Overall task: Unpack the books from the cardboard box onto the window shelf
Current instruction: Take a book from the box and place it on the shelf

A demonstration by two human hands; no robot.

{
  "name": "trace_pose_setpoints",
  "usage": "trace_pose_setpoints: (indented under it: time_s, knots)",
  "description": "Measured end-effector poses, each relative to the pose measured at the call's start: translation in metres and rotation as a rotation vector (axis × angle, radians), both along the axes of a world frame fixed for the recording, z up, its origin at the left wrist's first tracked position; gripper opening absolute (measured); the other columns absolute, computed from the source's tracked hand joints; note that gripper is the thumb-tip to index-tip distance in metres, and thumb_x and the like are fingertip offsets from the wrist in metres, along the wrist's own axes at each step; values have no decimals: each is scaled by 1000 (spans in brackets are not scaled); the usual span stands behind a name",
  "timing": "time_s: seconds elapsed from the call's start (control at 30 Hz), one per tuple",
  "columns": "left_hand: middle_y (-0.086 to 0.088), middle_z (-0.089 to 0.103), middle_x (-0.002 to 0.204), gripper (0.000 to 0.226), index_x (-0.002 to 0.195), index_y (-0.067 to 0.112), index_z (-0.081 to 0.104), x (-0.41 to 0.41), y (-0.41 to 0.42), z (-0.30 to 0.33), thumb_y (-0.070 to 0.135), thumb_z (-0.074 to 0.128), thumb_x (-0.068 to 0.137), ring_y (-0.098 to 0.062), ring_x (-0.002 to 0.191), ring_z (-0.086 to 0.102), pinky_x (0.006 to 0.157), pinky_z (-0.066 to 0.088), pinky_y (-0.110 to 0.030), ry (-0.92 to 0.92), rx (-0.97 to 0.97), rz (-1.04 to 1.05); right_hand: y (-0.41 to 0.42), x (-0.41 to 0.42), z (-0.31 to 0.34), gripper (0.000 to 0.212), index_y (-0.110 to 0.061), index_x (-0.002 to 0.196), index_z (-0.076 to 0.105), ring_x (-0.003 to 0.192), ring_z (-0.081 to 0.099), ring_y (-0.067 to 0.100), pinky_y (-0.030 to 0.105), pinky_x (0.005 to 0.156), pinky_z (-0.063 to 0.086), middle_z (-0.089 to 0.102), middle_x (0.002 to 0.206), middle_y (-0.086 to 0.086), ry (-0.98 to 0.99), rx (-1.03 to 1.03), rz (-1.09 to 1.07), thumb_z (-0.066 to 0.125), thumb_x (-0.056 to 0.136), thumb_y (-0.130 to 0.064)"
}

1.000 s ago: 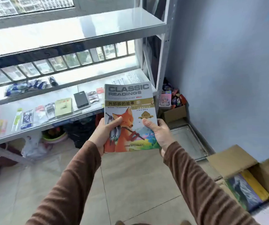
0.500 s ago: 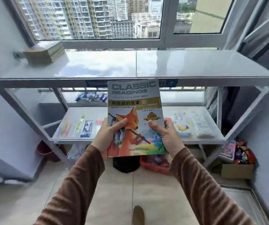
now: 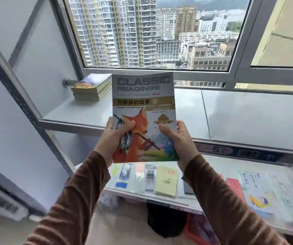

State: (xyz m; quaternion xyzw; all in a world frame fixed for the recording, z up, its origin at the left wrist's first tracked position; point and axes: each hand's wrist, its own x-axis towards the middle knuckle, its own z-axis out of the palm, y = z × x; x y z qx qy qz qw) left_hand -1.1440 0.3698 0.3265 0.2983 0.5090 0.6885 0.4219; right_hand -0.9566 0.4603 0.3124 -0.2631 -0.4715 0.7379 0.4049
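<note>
A grey book with "CLASSIC READINGS" and an orange fox on its cover is held upright in front of the window shelf. My left hand grips its lower left edge, thumb on the cover. My right hand grips the lower right edge the same way. A short stack of books lies flat at the shelf's far left end, by the window frame. The cardboard box is out of view.
Below the top shelf, a lower shelf carries stationery packets, a yellow booklet and papers. A slanted metal upright runs down the left side. A dark bag sits on the floor underneath.
The view has swung from the floor and box up to the window. Both hands have carried the book higher and closer to the top shelf.
</note>
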Motion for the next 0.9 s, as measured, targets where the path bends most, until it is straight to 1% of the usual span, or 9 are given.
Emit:
trace_pose_setpoints:
  time_s: [0.07, 0.17, 0.27, 0.43, 0.53, 0.63, 0.77, 0.83, 0.9]
  knots:
    - [-18, 73, 120, 56, 134, 15, 54, -34, 20, 6, 16, 79, 84, -32, 94, 76, 73, 62, -42, 40, 48, -3, 18, -32, 7, 43, -17, 115, 53, 97, 75, 33, 42, 76, 62, 76, 111, 11, 24, 53, -4, 79, 81, -25]
    - [-11, 75, 117, 55, 132, 24, 54, -87, 48, 14, 19, 80, 83, -31, 99, 76, 74, 62, -42, 86, 101, -40, 42, -80, 17, 42, -20, 117, 53, 101, 74, 33, 46, 85, 61, 75, 112, 7, 21, 149, -42, 77, 82, -27]
    - [-6, 75, 119, 58, 132, 29, 54, -139, 75, 19, 21, 82, 82, -29, 103, 75, 76, 62, -39, 178, 133, -88, 62, -124, 23, 45, -19, 122, 52, 103, 73, 33, 45, 85, 61, 74, 115, 8, 12, 208, -92, 75, 84, -23]
    - [-1, 73, 119, 71, 139, 22, 47, -199, 118, 24, 21, 83, 78, -19, 108, 72, 78, 61, -27, 321, 204, -149, 90, -174, 26, 54, -15, 131, 48, 103, 73, 30, 35, 79, 60, 71, 120, 13, -33, 309, -183, 74, 84, -19]
    - [-5, 71, 119, 69, 139, 18, 44, -219, 140, 18, 11, 80, 80, -20, 108, 72, 78, 61, -27, 366, 224, -178, 105, -191, 23, 52, -12, 133, 45, 104, 72, 26, 32, 79, 60, 68, 122, 16, -83, 353, -208, 72, 87, -14]
    - [1, 73, 115, 70, 139, 15, 43, -232, 153, 5, 11, 79, 80, -22, 110, 70, 79, 61, -27, 385, 218, -192, 117, -199, 13, 52, -12, 133, 43, 106, 71, 20, 28, 80, 59, 66, 124, 14, -139, 383, -207, 71, 89, -11]
    - [9, 72, 119, 71, 141, 28, 41, -241, 160, -7, 26, 80, 82, -14, 112, 70, 82, 60, -26, 375, 195, -240, 126, -202, 5, 57, -18, 136, 40, 114, 68, 23, 29, 85, 59, 66, 126, 9, -195, 401, -169, 71, 89, -20]
    - [14, 71, 120, 70, 139, 37, 41, -246, 160, -7, 35, 79, 79, -9, 113, 69, 85, 60, -25, 397, 172, -278, 130, -202, 4, 60, -24, 139, 37, 115, 68, 18, 27, 86, 58, 68, 124, 0, -250, 430, -141, 72, 90, -21]
    - [19, 69, 122, 65, 131, 54, 43, -253, 158, -6, 35, 78, 79, -5, 115, 67, 88, 58, -22, 459, 144, -335, 132, -202, 2, 67, -29, 140, 34, 115, 67, 12, 26, 87, 57, 66, 125, -3, -311, 457, -117, 74, 87, -22]
